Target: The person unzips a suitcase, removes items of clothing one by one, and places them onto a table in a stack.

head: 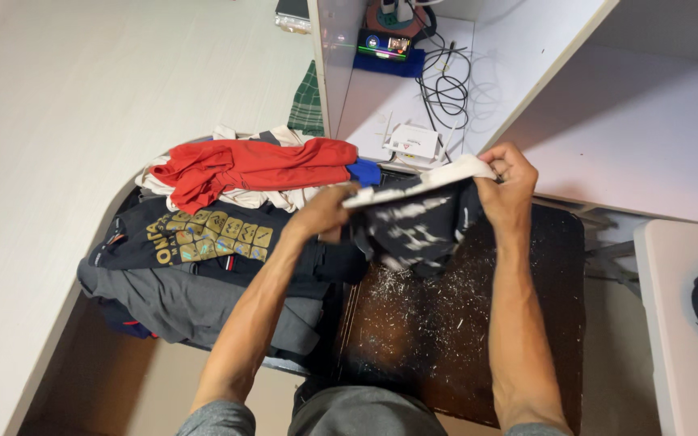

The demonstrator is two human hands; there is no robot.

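Two bare arms are reaching up the frame's middle over a dark wooden tabletop (478,323) flecked with white flakes, holding a black, white-printed cloth garment (414,222) at centre. Its loose folds could be shedding more flakes or slipping toward the pile of red, black and grey clothes (220,234) at left. The right hand (509,182) is pinching the garment's pale edge; the left hand (325,211) is clenching its other side.

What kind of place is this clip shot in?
Probably a home room, maybe a bedroom corner: a pile of clothes, a white shelf with a router and cables, and a dark table.
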